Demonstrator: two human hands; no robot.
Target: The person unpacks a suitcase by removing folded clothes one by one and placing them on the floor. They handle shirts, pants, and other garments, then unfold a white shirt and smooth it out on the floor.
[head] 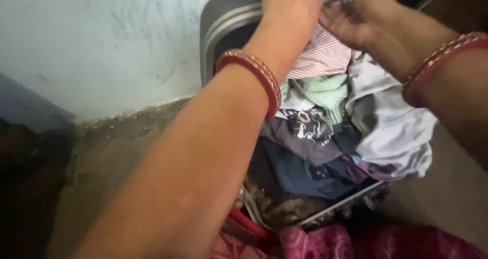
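An open grey metal trunk [216,30] stands against a pale wall, filled with folded clothes. My left hand [290,4] reaches up over its top edge, fingers cut off by the frame. My right hand [356,15] is beside it, fingers curled around something thin and shiny at the top, hard to make out. Both wrists wear red bangles. Just below the hands lies a pink striped cloth [323,55]. Under it are a light green garment [325,93], a white cloth [391,126] and dark blue clothes [305,172].
The pale blue wall [101,40] rises behind the trunk. A rough brown floor [112,152] runs along its base. Magenta patterned fabric [345,241] lies at the bottom edge in front of the trunk. A dark area fills the left side.
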